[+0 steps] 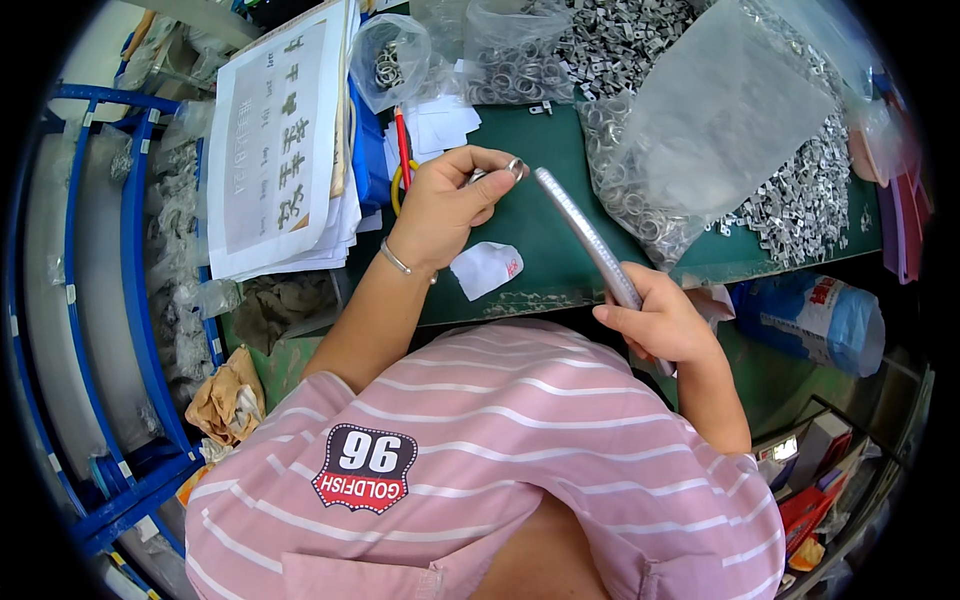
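My left hand (pixel 440 205) pinches a small silver metal ring (pixel 516 169) between thumb and forefinger, over the green tabletop (pixel 550 150). In my right hand (pixel 672 318) is a ring mandrel (pixel 590 238), a long tapered metal stick with fine marks along it. Its narrow tip points up and left, close to the ring but apart from it. A torn scrap of white paper (pixel 487 270) lies below my left hand. To the right of the mandrel, a clear plastic bag of rings (pixel 632 175) rests on the table.
Small metal clips (pixel 800 215) are heaped at the right. Another bag of rings (pixel 515 75) stands at the back. Printed sheets (pixel 270 130), a red pen (pixel 402 140) and a blue rack (pixel 130 270) are at the left. A blue plastic bottle (pixel 815 322) lies below the table's right edge.
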Demonstrator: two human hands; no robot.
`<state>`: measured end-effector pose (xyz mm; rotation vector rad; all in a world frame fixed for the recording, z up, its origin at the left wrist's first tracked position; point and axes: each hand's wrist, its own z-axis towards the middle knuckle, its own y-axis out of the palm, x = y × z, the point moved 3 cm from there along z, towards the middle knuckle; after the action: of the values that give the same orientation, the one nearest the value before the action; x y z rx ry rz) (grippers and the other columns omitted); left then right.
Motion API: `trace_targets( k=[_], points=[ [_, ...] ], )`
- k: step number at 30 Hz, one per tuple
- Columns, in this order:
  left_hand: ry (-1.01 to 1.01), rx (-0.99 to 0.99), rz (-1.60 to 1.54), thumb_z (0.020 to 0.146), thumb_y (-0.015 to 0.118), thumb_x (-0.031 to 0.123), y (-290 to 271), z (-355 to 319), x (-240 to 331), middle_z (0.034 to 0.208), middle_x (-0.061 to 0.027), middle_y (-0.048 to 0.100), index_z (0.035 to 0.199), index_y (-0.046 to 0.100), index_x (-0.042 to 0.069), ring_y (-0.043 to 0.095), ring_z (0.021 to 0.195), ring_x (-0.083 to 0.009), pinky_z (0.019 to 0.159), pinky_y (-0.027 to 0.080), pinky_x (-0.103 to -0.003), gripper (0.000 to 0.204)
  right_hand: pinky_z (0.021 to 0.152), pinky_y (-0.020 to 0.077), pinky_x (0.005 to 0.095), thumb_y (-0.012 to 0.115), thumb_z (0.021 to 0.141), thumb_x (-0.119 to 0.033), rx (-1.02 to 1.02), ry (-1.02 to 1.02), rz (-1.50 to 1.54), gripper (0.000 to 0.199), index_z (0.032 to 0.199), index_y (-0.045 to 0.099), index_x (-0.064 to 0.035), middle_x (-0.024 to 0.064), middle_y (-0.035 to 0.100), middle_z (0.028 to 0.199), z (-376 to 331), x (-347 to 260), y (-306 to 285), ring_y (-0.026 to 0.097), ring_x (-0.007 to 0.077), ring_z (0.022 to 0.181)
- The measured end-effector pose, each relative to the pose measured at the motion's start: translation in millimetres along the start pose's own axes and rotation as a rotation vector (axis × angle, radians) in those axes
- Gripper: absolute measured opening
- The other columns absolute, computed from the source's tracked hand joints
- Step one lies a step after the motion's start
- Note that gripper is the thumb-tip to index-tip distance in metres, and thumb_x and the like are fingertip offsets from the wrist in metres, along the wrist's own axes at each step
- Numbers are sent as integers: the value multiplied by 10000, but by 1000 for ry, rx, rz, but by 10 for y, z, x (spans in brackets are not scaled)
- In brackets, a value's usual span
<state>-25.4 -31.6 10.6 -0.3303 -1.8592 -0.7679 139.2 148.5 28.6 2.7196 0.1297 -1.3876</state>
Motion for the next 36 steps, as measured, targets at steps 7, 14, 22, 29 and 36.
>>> trace_targets(
  k=[7,14,22,29,36],
  points=[
    [12,-268,92,652,719,-72,420,-153,-178,976,-130,631,1189,425,13,602,884,-163,796,476,-265,618,564,404,345,633,786,-176,25,-142,-285,217,798,509,2,111,516,646,97,-186,127,495,202,587],
    [-43,-270,-71,692,694,-45,500,-219,-223,984,-86,582,1100,520,-8,568,853,-123,736,443,-215,445,563,402,340,637,785,-173,72,-276,-337,221,794,506,6,112,517,632,122,-162,96,498,201,592],
    [162,-68,-304,829,623,104,456,170,218,859,-35,555,1042,537,-24,436,614,-62,521,350,-178,262,375,353,252,621,808,-82,-191,-65,258,216,704,437,-43,17,464,550,-30,-81,-4,448,95,419],
    [806,579,1133,761,577,151,399,1296,1201,927,-168,647,893,656,15,612,870,-277,770,468,-323,205,308,301,217,630,808,-64,-24,-77,272,241,707,410,-72,-3,422,496,-99,107,7,394,72,352],
    [770,303,1036,744,646,234,532,781,1024,859,-148,651,859,655,13,622,834,-270,747,483,-313,249,320,301,204,618,816,-46,168,-157,239,209,728,430,-70,-12,441,516,-261,319,-197,409,58,357]
  ],
)
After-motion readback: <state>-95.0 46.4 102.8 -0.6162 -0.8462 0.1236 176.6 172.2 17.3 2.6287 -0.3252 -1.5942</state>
